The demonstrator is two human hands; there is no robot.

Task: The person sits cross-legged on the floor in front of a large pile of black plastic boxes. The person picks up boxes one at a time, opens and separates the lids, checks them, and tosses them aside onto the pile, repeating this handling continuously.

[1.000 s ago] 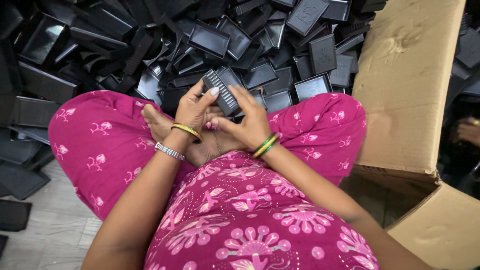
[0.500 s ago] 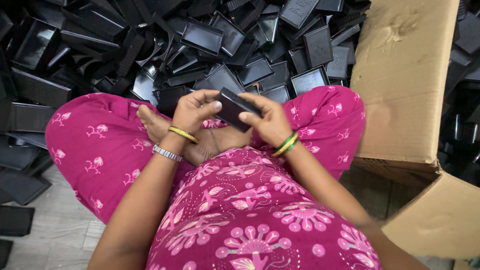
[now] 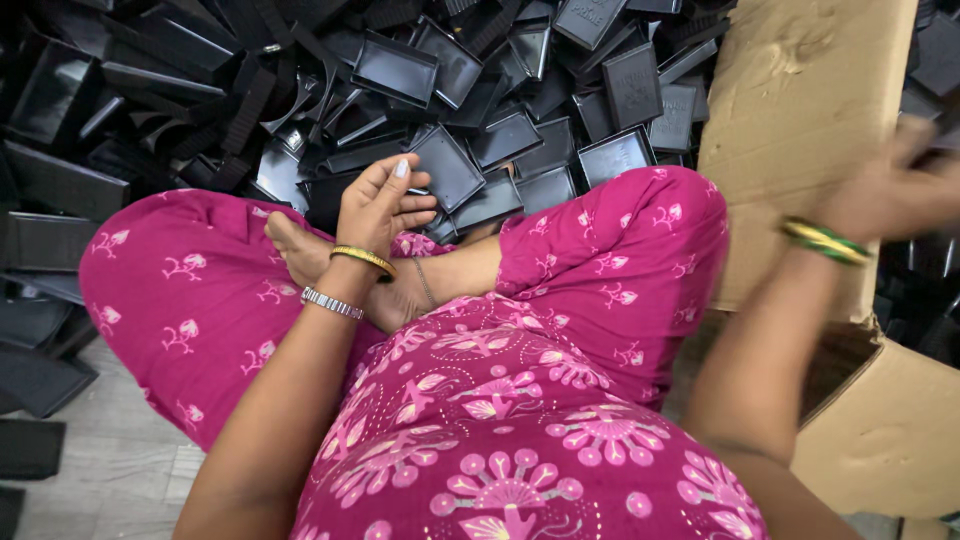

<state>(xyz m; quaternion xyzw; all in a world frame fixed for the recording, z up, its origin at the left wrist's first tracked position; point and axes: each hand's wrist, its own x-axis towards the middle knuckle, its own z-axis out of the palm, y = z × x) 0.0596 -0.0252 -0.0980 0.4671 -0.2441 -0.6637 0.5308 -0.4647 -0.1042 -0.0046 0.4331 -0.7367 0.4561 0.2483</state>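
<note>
Hands: left hand (image 3: 380, 205) empty above countless black trays (image 3: 445, 165); right hand (image 3: 890, 190) blurred.

A single head-worn camera looks steeply down from close above the seated person's lap (image 3: 520, 420), facing forward over crossed legs toward a heap of black plastic trays (image 3: 440, 110) on the floor (image 3: 110, 480). A cardboard box (image 3: 800, 120) fills the right side. No second view exists.

A pink floral-print garment (image 3: 560, 420) covers the crossed legs, a bare foot (image 3: 300, 250) rests on the grey tiled floor (image 3: 110, 480), and gold and silver bangles (image 3: 345, 280) plus green ones (image 3: 825, 242) circle the wrists.
</note>
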